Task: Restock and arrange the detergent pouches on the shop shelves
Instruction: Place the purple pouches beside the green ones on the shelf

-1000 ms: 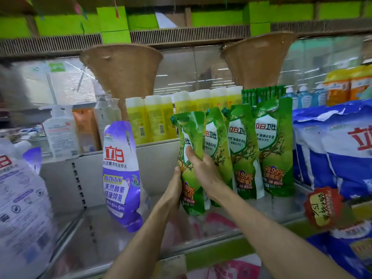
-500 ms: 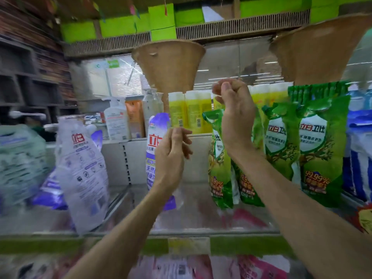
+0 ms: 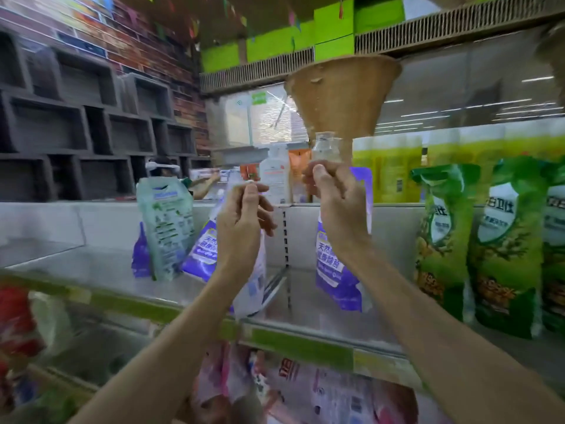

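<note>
Hands are raised side by side before the grey metal shelf (image 3: 76,264), each with a pouch taken by its top. By the left hand (image 3: 241,231) the upper edge of a purple-and-white plastic detergent pouch (image 3: 200,255) is pinched between thumb and fingertips, the remaining fingers loosely curled. That pouch is hung at a tilt, its lower end seen in front of the shelf's green front strip (image 3: 137,305). By the right hand (image 3: 337,206) the top of a purple plastic pouch (image 3: 337,280) is pinched likewise, thumb pressed to forefinger. This one is held upright over the shelf, just right of the slotted divider (image 3: 286,240), and whether its base is set down cannot be told. Further left, a pale green-and-white pouch (image 3: 166,228) is stood on the shelf, its printed back turned outward. At the right, tall green pouches (image 3: 444,240) are lined up upright. Above, yellow bottles (image 3: 394,166), a white pump bottle (image 3: 275,175) and a woven cone-shaped basket (image 3: 342,96) are seen, somewhat blurred.
</note>
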Demonstrator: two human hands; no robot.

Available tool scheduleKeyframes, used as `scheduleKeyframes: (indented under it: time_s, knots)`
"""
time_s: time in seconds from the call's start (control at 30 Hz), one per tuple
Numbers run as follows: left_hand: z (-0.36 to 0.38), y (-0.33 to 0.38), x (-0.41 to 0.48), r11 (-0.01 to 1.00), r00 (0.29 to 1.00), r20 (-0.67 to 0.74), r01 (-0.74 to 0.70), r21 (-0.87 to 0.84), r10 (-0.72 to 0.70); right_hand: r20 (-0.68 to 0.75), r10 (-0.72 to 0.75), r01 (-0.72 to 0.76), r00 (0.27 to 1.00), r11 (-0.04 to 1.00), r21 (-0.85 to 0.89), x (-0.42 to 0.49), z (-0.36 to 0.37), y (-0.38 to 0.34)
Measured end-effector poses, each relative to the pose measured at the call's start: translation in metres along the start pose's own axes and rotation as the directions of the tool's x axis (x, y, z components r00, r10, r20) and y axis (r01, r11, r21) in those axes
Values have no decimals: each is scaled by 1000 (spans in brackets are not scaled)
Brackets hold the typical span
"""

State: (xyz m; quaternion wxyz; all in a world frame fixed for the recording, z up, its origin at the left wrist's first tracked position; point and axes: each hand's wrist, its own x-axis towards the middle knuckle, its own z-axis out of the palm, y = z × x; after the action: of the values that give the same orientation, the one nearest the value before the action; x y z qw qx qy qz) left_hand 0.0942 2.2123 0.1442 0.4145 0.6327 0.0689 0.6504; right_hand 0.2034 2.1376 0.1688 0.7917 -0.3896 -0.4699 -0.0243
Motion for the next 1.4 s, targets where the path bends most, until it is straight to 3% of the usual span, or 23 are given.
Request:
scheduleKeyframes:
  time_s: [0.2, 0.37, 0.53, 0.73, 0.97, 1.2, 1.4]
  knots:
    - [-78, -7, 26, 998, 1000, -3, 2, -66, -2, -1, -26, 26, 1000, 999, -43, -20, 74, 13]
    - [-156, -34, 54, 991, 997, 61, 44, -125, -37, -38, -171, 164, 985, 977, -136, -31, 155, 21]
    - [-220, -62, 78, 985, 991, 92, 109, -130, -98, -81, -231, 205, 970, 946, -250, -34, 212, 41]
    - [-255, -81, 107, 984, 988, 87, 138, -109, -128, -52, -210, 183, 976, 929, -322, -37, 247, 57]
    - [-281, -95, 114, 983, 986, 76, 154, -104, -147, 16, 54, -39, 998, 872, -488, -40, 266, 94]
    - [-331, -131, 137, 978, 977, -32, 209, 3, -209, 136, 324, -189, 936, 791, -582, -52, 315, 154]
    - [-360, -163, 174, 974, 974, -12, 226, -2, -226, 131, 363, -203, 923, 745, -636, -45, 367, 211]
